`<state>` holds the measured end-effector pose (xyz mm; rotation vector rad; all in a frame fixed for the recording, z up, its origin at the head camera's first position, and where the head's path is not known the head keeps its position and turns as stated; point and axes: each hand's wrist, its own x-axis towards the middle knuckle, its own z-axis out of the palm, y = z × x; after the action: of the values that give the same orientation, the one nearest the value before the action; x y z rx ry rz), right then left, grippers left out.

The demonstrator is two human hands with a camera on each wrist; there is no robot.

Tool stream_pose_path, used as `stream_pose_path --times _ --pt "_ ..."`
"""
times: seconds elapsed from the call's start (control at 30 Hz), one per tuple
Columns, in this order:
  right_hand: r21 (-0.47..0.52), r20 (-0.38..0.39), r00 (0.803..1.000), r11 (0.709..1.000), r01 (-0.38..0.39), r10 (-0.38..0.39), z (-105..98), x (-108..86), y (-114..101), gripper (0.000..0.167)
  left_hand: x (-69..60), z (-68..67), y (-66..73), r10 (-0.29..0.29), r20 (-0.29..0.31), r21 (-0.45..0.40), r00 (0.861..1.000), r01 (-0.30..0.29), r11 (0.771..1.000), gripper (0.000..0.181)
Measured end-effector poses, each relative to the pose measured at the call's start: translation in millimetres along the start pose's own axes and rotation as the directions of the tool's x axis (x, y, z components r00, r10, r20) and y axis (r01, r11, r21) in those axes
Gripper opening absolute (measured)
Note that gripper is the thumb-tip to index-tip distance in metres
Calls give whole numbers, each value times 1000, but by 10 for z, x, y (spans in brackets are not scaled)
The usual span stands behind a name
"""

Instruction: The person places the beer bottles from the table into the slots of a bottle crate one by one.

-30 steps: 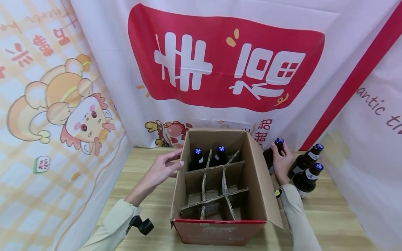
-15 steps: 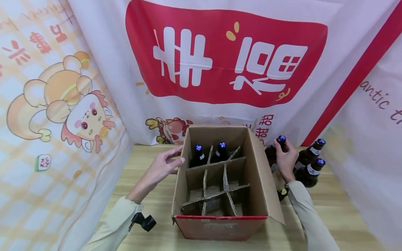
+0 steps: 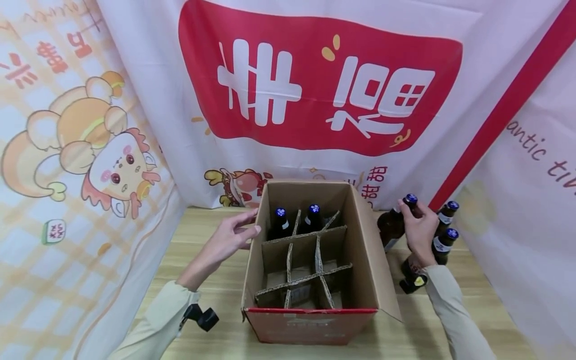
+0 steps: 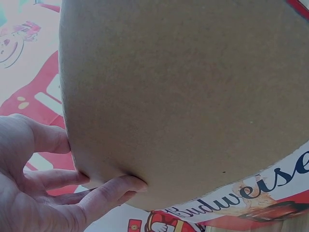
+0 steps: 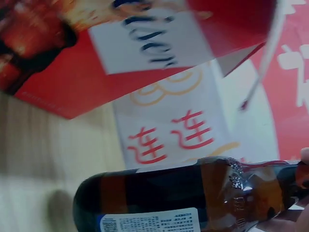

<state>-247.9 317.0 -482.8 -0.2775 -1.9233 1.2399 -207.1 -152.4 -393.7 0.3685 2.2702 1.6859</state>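
Observation:
My right hand [image 3: 420, 227] grips a dark brown beer bottle [image 3: 390, 226] by its neck, just right of the cardboard box [image 3: 310, 327]. In the right wrist view this bottle [image 5: 161, 191] shows a white back label near its base; whether the base touches the table I cannot tell. My left hand [image 3: 229, 237] rests its fingertips against the box's left side. The left wrist view has those fingers [image 4: 113, 191] lightly bent against the plain brown cardboard flap [image 4: 183, 96]. Inside the box, two blue-capped bottles, one left [image 3: 281, 225] and one middle [image 3: 312, 220], stand in the back row of compartments.
Two more bottles, one behind [image 3: 446, 216] and one in front [image 3: 443, 246], stand right of my right hand. Cardboard dividers [image 3: 303, 282] split the box into several compartments. The right flap [image 3: 384, 280] hangs outward. A printed cloth [image 3: 315, 165] hangs behind the wooden table [image 3: 207, 300].
My right hand has moved a little to the right with the bottle, away from the box, and more of the bottle's body shows. My left hand has stayed at the box's left side.

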Motion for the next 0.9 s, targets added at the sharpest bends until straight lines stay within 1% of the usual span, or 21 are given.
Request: stream_pose_path --times 0.1,0.17,0.2,0.23,0.27,0.33,0.43,0.47,0.63,0.7,0.77,0.87,0.9 --pt "40 12 1000 999 -24 24 -106 81 -150 22 7 7 -10 2 5 -3 1000 -2 1000 64" --pt "59 30 997 996 -69 67 -171 146 -258 24 9 9 -15 2 7 -2 1000 -2 1000 64" --pt "81 41 995 992 -92 89 -201 178 -311 25 8 9 -16 2 6 0 1000 -2 1000 64" --pt "124 54 991 984 -127 121 -230 209 -370 24 7 7 -17 2 4 1 1000 -2 1000 64" --pt "166 63 987 974 -154 145 -255 240 -425 24 7 6 -17 3 3 4 1000 -3 1000 64" --pt "257 80 979 945 -204 189 -300 301 -520 19 8 2 -17 3 2 8 1000 -3 1000 64" --pt "367 103 970 897 -244 222 -358 389 -649 12 11 -8 -12 2 4 11 1000 -2 1000 64" --pt "381 110 968 890 -250 224 -375 420 -685 11 11 -12 -9 3 5 11 1000 -3 1000 64" --pt "430 179 944 842 -328 276 -461 538 -868 15 8 -24 0 7 7 11 1000 -7 1000 64" --pt "409 213 934 842 -351 286 -501 561 -949 17 5 -27 -3 5 8 13 1000 -5 1000 64" --pt "381 239 932 857 -348 272 -537 582 -1036 19 3 -27 -6 0 7 12 1000 0 1000 64" --pt "252 269 937 923 -291 222 -591 611 -1161 26 2 -23 -15 -3 9 2 1000 3 1000 64" --pt "214 275 939 939 -268 205 -603 622 -1200 28 3 -20 -17 -3 10 -2 1000 3 1000 65"
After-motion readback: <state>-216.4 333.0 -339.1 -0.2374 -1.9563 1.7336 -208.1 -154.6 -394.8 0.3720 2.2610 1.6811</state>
